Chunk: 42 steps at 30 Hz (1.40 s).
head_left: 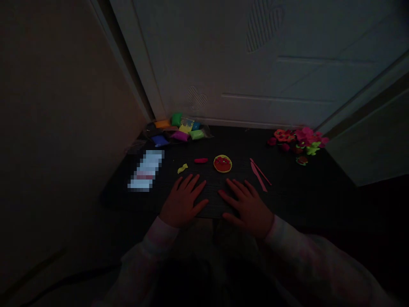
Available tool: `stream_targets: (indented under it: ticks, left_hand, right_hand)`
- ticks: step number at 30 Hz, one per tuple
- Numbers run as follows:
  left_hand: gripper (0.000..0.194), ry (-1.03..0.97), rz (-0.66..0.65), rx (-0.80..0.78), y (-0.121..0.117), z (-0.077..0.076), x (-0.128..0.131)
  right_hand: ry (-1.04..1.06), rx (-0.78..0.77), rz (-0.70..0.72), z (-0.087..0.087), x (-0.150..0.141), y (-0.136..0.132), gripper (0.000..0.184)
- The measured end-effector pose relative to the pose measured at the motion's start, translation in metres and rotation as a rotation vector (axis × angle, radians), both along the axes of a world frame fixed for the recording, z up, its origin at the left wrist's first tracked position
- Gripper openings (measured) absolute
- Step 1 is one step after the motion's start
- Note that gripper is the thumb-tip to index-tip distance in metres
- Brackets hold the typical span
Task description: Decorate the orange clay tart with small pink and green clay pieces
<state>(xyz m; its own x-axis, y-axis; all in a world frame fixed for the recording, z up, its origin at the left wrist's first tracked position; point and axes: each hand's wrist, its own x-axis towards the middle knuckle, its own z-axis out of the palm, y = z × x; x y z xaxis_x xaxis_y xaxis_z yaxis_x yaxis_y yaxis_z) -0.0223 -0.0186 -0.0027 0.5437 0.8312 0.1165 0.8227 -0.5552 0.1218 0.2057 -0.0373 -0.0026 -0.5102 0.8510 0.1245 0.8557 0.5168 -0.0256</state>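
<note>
My left hand [183, 202] lies flat near the front edge of the dark table, fingers spread, holding nothing. Flat beside it on the right is my right hand [247, 207], its fingers also apart. Just beyond my left fingertips are a small yellow twisted piece [182, 168] and a red elongated piece [201, 160]. A round clay piece [223, 164] with a yellow rim and red middle, topped with small red and green bits, sits beyond and between the hands. Two pink modelling tools, a flat knife [258, 177] and a thin stick [262, 173], lie past my right hand.
Packets of coloured clay [180, 135] lie at the back left. A pixelated pale rectangle [147, 170] is at the left. Bright clay flowers [306, 138] stand at the back right. A white door-like panel [207, 64] rises behind the table [236, 140]. The scene is dim.
</note>
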Motion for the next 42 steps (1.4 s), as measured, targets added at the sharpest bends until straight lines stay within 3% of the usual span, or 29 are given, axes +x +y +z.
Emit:
stream_targets:
  ticks: [12, 15, 19, 23, 27, 30, 34, 37, 42]
  left_hand:
    - [0.051, 0.003, 0.004, -0.001, 0.0011, 0.0001, -0.0005]
    - [0.051, 0.002, 0.000, -0.002, 0.0009, 0.0004, -0.0006]
    - [0.051, -0.003, 0.001, 0.001, 0.0010, -0.0001, -0.0005]
    - [0.050, -0.003, 0.002, 0.005, 0.0008, -0.0006, -0.0002]
    - [0.050, -0.005, -0.001, 0.005, 0.0006, -0.0006, -0.0001]
    - [0.051, 0.000, 0.002, -0.008, 0.0009, -0.0003, -0.0001]
    - [0.051, 0.002, 0.004, -0.011, 0.0011, 0.0000, -0.0002]
    - [0.051, -0.004, -0.002, -0.004, 0.0008, -0.0004, -0.0007]
    - [0.051, -0.003, -0.003, 0.002, 0.0009, -0.0012, -0.0007]
  right_hand:
    - [0.010, 0.036, -0.111, 0.0005, -0.0015, 0.0002, 0.051]
    - [0.007, 0.020, -0.050, 0.0009, -0.0024, -0.0001, 0.051]
    - [0.016, 0.042, -0.126, 0.0008, -0.0018, 0.0007, 0.047]
    - [0.004, 0.022, -0.050, 0.0003, -0.0014, 0.0006, 0.051]
    - [0.006, 0.046, -0.116, 0.0001, -0.0001, 0.0008, 0.049]
    - [-0.005, 0.029, -0.058, 0.0003, 0.0004, 0.0006, 0.049]
    - [0.000, 0.049, -0.123, 0.0008, -0.0001, 0.0012, 0.049]
    - [-0.004, 0.015, -0.048, 0.0007, -0.0014, 0.0011, 0.050]
    - [0.016, 0.024, -0.101, -0.0003, -0.0024, 0.0024, 0.049]
